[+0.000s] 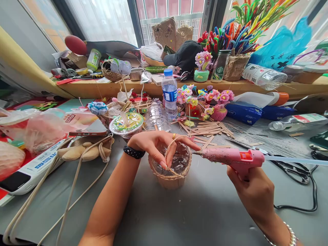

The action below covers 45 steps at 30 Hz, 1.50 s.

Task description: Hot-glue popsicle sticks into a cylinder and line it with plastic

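My left hand (160, 145) reaches over a small round basket (170, 182) with a clear plastic inside and a braided twine rim. Its thumb and a finger pinch a piece of twine (174, 172) at the rim, while the index finger stretches to the right. Wrapped round the handle of a pink glue gun (233, 156) is my right hand (253, 186). The gun's metal nozzle points left, close to the basket's right rim and my left fingertip. A clear glue stick (294, 160) sticks out of the gun's back.
Behind the basket stand a water bottle (169, 95), a lidded cup (126, 124) and loose wooden sticks (210, 129). Scissors (292, 169) and a black cable (314, 191) lie at right. Left are a phone (88, 133), a corded pouch (74, 152) and a white box (38, 169).
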Tool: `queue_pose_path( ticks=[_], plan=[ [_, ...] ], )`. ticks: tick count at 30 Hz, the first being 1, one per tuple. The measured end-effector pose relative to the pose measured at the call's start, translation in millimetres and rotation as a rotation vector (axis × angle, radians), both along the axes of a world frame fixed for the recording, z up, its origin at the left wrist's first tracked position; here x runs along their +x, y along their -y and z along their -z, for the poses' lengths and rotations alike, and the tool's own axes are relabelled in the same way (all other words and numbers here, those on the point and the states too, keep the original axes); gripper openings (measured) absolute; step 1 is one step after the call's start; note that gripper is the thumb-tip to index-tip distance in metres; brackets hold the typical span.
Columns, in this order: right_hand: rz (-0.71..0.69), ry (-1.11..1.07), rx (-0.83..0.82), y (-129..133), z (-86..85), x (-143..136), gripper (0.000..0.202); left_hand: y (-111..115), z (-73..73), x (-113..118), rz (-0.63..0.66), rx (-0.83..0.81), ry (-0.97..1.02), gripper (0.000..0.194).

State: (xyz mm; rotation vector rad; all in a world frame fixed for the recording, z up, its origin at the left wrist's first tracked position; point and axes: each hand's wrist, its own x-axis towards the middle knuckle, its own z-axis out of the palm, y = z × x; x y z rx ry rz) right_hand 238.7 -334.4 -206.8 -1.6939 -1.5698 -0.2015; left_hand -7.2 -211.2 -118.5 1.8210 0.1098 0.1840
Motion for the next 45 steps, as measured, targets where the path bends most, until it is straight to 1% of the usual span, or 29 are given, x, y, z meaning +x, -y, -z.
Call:
queue_pose_path(
  ticks=[7, 14, 18, 23, 27, 31, 35, 38, 40, 42, 45],
  plan=[
    [-0.02, 0.029, 0.057, -4, 2.6, 1, 0.019, 0, 1.5, 0, -0.013, -0.001, 0.022, 0.018],
    [-0.028, 0.015, 0.045, -5, 3.9, 3, 0.019, 0, 1.8, 0, -0.003, 0.043, 0.037, 0.017],
    [-0.038, -0.021, 0.011, -5, 3.9, 1, 0.023, -2, -0.3, -2, 0.005, 0.07, 0.019, 0.013],
    [-0.059, -0.038, -0.038, -6, 2.0, -1, 0.024, -1, -7.0, -2, 0.017, 0.094, -0.001, 0.009],
    [-0.072, -0.041, -0.067, -6, 1.5, -1, 0.021, 1, -10.0, -2, 0.015, 0.094, -0.015, 0.011],
    [-0.07, -0.031, -0.078, -7, 1.6, 0, 0.014, 1, -10.1, -2, -0.022, 0.081, -0.076, 0.017],
    [-0.056, -0.012, -0.081, -9, 2.4, 0, 0.011, 1, -10.6, -2, -0.003, 0.106, -0.047, 0.018],
    [-0.033, -0.019, -0.08, -12, 2.4, 0, 0.015, 1, -11.4, -1, 0.023, 0.113, -0.018, 0.014],
    [-0.013, -0.043, -0.104, -15, 0.2, 0, 0.022, 1, -11.3, -1, 0.034, 0.105, -0.011, 0.011],
    [0.022, -0.072, -0.146, -18, -4.0, 3, 0.029, 1, -10.3, -1, 0.037, 0.093, -0.005, 0.008],
    [0.093, -0.104, -0.247, -22, -11.8, 12, 0.034, 1, -8.2, -1, 0.028, 0.063, 0.01, 0.009]
  ],
)
